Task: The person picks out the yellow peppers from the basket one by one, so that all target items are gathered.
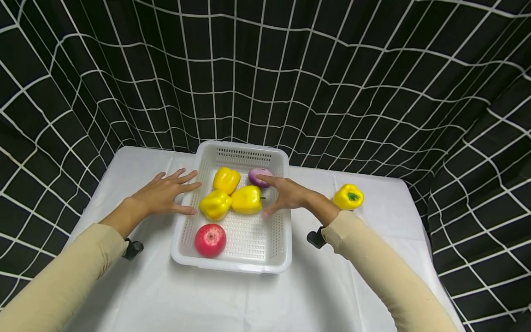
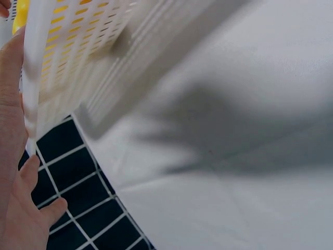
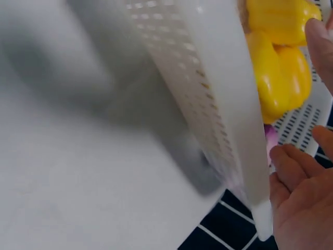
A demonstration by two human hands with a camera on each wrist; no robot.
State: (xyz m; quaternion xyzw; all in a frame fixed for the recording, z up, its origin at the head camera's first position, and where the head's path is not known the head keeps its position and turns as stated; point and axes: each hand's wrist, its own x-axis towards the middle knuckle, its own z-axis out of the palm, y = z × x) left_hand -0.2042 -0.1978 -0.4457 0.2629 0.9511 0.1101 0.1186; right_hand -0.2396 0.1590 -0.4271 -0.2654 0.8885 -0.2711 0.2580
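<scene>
A white plastic basket [image 1: 249, 242] holds three yellow bell peppers [image 1: 246, 200], a purple onion [image 1: 256, 175] and a red pomegranate [image 1: 210, 240]. My left hand [image 1: 163, 193] is at the basket's left rim, its fingers spread and fingertips right at the edge. Over the right rim reaches my right hand [image 1: 289, 193], with its fingers close to the onion and its thumb pointing toward the nearest pepper. Between that thumb and the fingers there is a wide gap. In the right wrist view, the onion [image 3: 270, 141] shows only partly, behind the basket wall and fingertips.
Another yellow bell pepper [image 1: 347, 197] lies on the white-covered table [image 1: 332, 286], right of the basket and beyond my right forearm. Black cloth with a white grid [image 1: 257, 83] hangs behind the table and along both sides. A dark wrist-worn device [image 1: 316, 238] sits under each cuff.
</scene>
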